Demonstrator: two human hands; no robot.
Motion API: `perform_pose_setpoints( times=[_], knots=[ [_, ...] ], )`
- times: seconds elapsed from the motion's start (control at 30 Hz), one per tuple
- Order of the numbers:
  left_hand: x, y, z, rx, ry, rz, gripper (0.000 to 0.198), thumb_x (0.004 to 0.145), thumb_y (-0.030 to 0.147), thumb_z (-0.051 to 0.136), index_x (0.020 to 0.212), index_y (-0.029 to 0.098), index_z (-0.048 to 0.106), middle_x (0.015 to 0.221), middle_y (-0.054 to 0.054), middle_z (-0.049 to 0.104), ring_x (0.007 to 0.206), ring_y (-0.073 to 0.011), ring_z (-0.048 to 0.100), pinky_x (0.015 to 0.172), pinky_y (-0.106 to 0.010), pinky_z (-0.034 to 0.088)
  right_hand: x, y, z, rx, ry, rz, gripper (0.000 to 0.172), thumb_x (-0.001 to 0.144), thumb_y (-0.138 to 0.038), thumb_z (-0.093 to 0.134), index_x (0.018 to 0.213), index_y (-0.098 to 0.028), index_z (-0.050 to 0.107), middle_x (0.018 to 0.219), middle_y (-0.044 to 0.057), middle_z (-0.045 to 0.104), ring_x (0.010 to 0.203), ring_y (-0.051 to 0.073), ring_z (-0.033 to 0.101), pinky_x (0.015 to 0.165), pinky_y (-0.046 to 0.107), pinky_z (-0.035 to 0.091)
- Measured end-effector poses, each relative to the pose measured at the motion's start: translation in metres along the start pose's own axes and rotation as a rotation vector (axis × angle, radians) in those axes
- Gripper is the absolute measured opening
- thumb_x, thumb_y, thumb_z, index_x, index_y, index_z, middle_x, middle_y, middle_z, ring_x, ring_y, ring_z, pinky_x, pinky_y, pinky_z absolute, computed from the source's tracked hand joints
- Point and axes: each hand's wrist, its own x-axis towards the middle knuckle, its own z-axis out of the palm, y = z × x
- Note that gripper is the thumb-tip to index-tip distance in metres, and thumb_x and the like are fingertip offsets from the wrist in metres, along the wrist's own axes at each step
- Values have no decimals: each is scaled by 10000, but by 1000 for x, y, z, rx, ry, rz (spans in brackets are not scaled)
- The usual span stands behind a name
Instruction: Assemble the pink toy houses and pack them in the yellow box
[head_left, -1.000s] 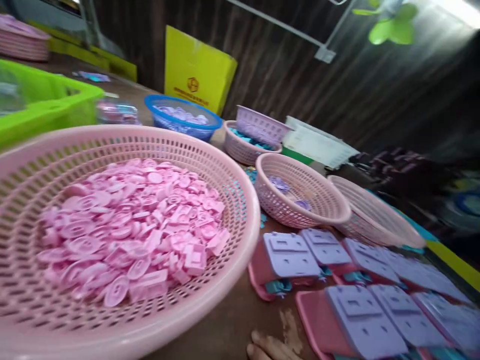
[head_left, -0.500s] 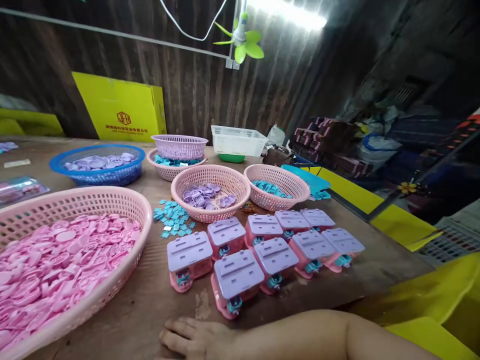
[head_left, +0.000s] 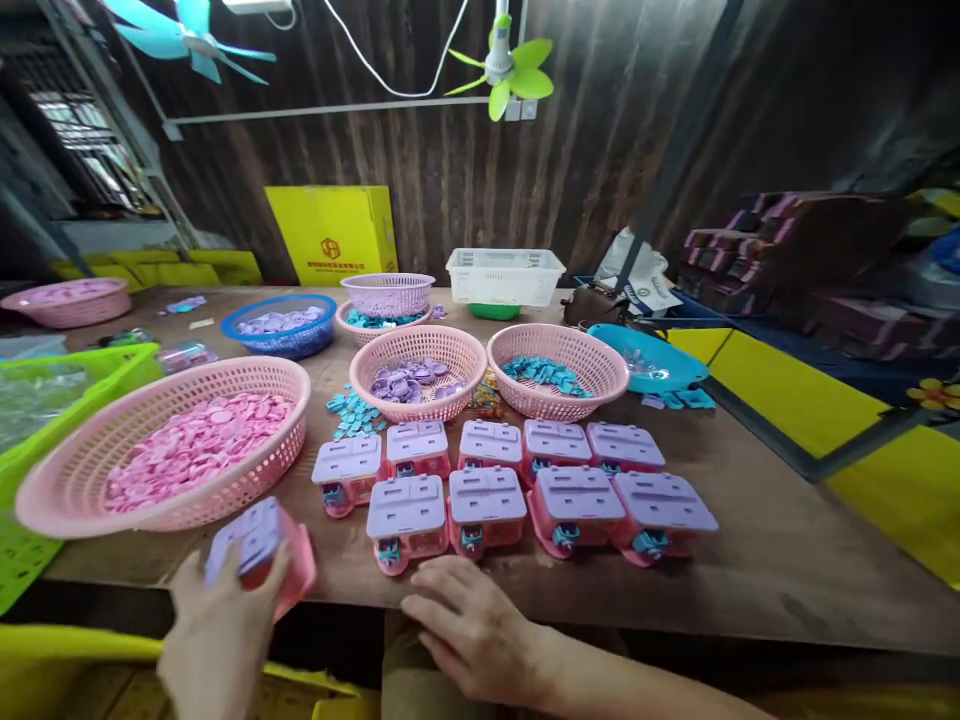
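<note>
My left hand [head_left: 221,620] is closed around a small pink plastic box with a lilac lid [head_left: 259,540], tilted at the table's front edge by the big pink basket. My right hand [head_left: 469,625] lies palm down on the table edge, fingers stretched out with nothing in them. Just beyond it stand several matching pink boxes with lilac lids [head_left: 487,495], in two rows. Each front-row box shows a turquoise piece low on its near end.
A large pink basket of pink parts [head_left: 289,440] stands left, beside a green crate [head_left: 127,375]. Pink baskets of lilac parts [head_left: 367,385] and turquoise parts [head_left: 611,385] sit behind the boxes. Loose turquoise pieces [head_left: 352,412] lie nearby. A blue basket [head_left: 304,340] is farther back.
The view has swung left. My left hand has come into sight with a pink box in its grip. My right hand still lies near the boxes at the front edge.
</note>
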Motion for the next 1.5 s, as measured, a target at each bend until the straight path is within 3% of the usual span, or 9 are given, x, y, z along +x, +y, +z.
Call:
perform_pose_setpoints(
  times=[0.17,0.3,0.37,0.5,0.67,0.83,1.03,1.23,1.5],
  knots=[
    [1,48,15,135,-53,6,519,875,400,366,1207,26,506,1220,-231,461,923,-312,583,734,-408,498,-38,22,-38,-59,132,84,255,823,-100,424,1037,-163,546,1012,91,595,986,199,526,860,359,453],
    [28,28,9,153,117,39,510,842,445,405,1235,140,517,1192,-169,504,1060,-343,513,854,-450,446,-53,42,-46,-136,222,131,247,845,-114,439,1058,-163,553,1005,94,587,988,204,525,862,363,441],
    [43,11,13,111,97,81,521,806,447,446,1234,159,521,1233,-157,484,1123,-349,473,911,-464,409,-50,54,-44,-188,233,195,258,853,-152,447,1086,-156,558,1044,114,574,1011,224,513,866,390,433],
    [51,3,32,-123,-67,67,550,822,440,370,1264,131,475,1169,-140,539,1037,-269,553,898,-378,435,-18,74,-35,-230,93,315,434,831,-296,523,1242,-159,501,1266,158,470,1177,284,405,957,454,356],
    [35,27,41,-75,-108,-2,600,855,460,309,1298,67,406,1174,-192,539,1001,-313,563,848,-426,445,27,82,-18,-200,-277,309,648,795,-525,538,1352,-227,394,1404,116,370,1283,307,295,1037,510,217],
    [45,34,45,77,70,306,589,823,460,401,1269,78,449,1348,-208,397,1269,-345,326,1014,-500,285,23,81,-13,-190,-307,352,589,819,-444,541,1350,-242,386,1273,80,518,1217,269,384,1028,480,255],
    [73,40,56,155,-237,654,589,858,518,329,1377,238,341,1459,-70,289,1345,-281,223,1067,-463,229,9,78,-17,-162,-276,385,584,821,-441,539,1338,-210,396,1300,98,495,1236,255,369,1045,478,231],
    [81,56,49,193,-315,671,612,850,539,347,1386,245,324,1477,-61,239,1363,-313,147,1076,-536,148,15,79,-33,-121,-271,420,595,838,-477,500,1346,-186,394,1391,126,387,1285,247,317,1055,446,234],
    [87,99,46,151,-492,739,624,855,586,288,1414,324,198,1494,29,139,1359,-381,22,1024,-631,145,8,125,-65,-297,-343,702,535,890,-502,361,1367,-259,369,1476,60,249,1351,302,168,1053,570,113]
  ],
)
